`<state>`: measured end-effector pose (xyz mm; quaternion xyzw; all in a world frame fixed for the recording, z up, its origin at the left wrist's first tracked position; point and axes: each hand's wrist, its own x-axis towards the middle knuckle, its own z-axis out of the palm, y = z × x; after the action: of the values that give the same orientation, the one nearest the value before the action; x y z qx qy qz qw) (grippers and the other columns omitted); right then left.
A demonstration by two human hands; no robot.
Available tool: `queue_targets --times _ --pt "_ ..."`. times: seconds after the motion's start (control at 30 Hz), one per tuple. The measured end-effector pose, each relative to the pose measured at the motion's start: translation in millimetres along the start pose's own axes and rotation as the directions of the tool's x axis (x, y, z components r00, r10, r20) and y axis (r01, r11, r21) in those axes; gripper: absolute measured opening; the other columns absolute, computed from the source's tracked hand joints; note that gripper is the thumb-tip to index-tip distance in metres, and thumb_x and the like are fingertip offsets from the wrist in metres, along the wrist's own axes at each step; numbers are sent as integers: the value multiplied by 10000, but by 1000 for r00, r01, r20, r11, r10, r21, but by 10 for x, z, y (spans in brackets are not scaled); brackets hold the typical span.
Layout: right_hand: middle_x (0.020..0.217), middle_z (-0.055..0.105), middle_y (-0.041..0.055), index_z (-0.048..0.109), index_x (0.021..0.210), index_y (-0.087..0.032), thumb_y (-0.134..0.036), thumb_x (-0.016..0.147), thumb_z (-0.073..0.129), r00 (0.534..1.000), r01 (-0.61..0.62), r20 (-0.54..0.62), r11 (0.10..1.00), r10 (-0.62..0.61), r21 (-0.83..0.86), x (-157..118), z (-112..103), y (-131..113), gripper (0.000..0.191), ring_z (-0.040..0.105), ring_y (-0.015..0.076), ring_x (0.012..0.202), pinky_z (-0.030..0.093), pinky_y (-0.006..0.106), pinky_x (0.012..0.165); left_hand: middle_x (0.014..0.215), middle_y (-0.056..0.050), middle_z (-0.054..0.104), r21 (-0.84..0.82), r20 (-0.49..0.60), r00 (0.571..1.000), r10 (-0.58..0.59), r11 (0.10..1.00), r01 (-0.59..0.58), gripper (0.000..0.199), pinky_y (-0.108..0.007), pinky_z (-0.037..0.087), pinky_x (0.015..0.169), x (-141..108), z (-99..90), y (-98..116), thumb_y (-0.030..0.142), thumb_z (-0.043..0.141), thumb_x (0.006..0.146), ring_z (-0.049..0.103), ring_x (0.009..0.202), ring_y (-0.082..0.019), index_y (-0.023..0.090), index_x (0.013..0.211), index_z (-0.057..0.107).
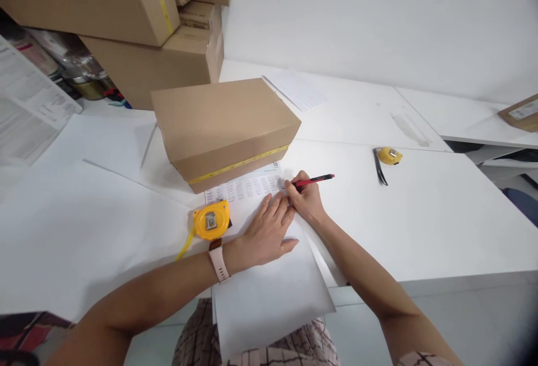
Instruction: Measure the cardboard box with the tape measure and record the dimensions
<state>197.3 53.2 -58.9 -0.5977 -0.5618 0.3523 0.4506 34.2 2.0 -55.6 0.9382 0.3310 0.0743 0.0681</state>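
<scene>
My right hand (pixel 306 198) grips a red and black pen (pixel 316 180), its tip end hidden by the fingers, at the right end of handwritten rows on a white sheet (pixel 277 293). Flat on the same sheet lies my left hand (pixel 269 232), fingers stretched and slightly apart, holding nothing. The sheet's lower part hangs over the table's front edge. Beside my left wrist sits a yellow tape measure (pixel 211 220) with some tape out. A brown cardboard box (pixel 229 125) stands just behind the writing, over the sheet's upper end.
Large cartons (pixel 155 63) are stacked at the back left, near jars and printed papers (pixel 31 102). A second tape measure (pixel 389 156) with a black strap lies to the right. Another paper (pixel 296 90) lies behind the box. A small carton (pixel 521 114) is at the far right.
</scene>
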Motion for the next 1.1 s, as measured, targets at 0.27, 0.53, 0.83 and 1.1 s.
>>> queue_targets --times 0.27,0.53,0.83,1.1 --pt "547 494 -53 466 725 -241 -418 875 614 1000 30 7 999 -30 -39 5 5 8 275 449 126 499 355 268 497 1592 -257 372 -2 -6 1000 -9 1000 9 754 -531 129 1249 0 14 5 571 465 980 281 1512 -393 38 1507 376" --pt "561 494 -47 476 716 -238 -416 876 610 999 44 4 997 -44 -69 9 7 -7 275 456 129 522 369 270 512 1589 -246 384 -6 -17 1000 -18 1000 18 742 -521 120 1250 1 31 9 583 455 976 282 1514 -379 63 1500 387" --pt "550 482 -50 473 714 -245 -397 860 622 999 45 2 995 -45 -91 12 17 -12 259 442 132 517 356 276 511 1595 -267 361 -16 38 999 -14 1000 14 751 -536 154 1246 20 -47 15 568 468 981 279 1512 -403 29 1498 401" --pt "555 476 -53 461 707 -244 -355 861 617 999 44 1 995 -44 -93 8 7 -37 245 442 129 518 348 279 519 1600 -266 352 -17 43 999 -17 1000 18 755 -537 151 1246 19 -57 19 571 471 980 267 1517 -404 29 1500 394"
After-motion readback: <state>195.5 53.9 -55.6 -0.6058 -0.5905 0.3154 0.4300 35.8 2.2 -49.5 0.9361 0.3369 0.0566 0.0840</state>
